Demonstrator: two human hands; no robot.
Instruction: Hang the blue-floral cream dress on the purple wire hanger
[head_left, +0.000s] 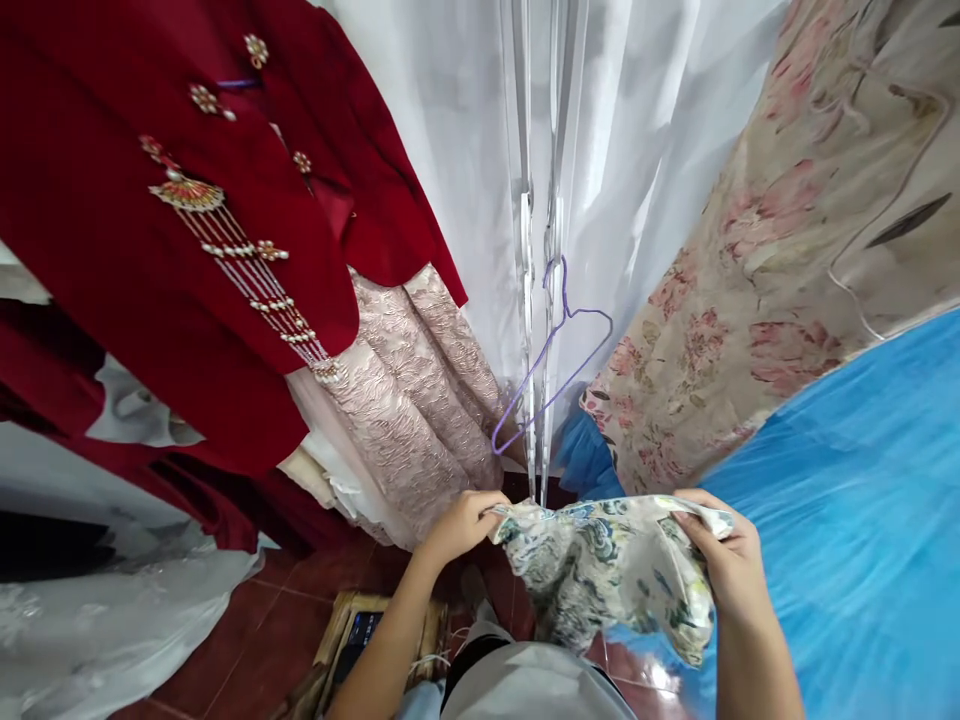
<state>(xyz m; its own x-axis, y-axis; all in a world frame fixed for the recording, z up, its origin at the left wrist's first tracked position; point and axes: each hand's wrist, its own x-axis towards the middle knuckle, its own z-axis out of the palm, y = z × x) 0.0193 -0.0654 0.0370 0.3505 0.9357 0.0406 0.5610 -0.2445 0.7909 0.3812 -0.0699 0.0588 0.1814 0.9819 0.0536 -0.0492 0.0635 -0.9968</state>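
Stretched between my two hands is a patterned garment (600, 560), cream with green, blue and yellow motifs; its exact kind does not show. My left hand (469, 522) pinches its upper left corner. At the upper right, my right hand (724, 550) grips the other end, thumb on top of the cloth. The cloth sags in folds below both hands. Beyond it, a purple hanger (592, 312) with nothing on it hangs from a white metal rack (525, 240), apart from my hands.
On the left hang a dark red jacket (300, 200) with beaded ornaments and a pale pink brocade skirt (420, 400). A floral dress (750, 330) and blue tulle (862, 480) fill the right. White curtains (442, 120) hang behind. A wooden box (334, 640) sits on the red tiled floor (240, 640).
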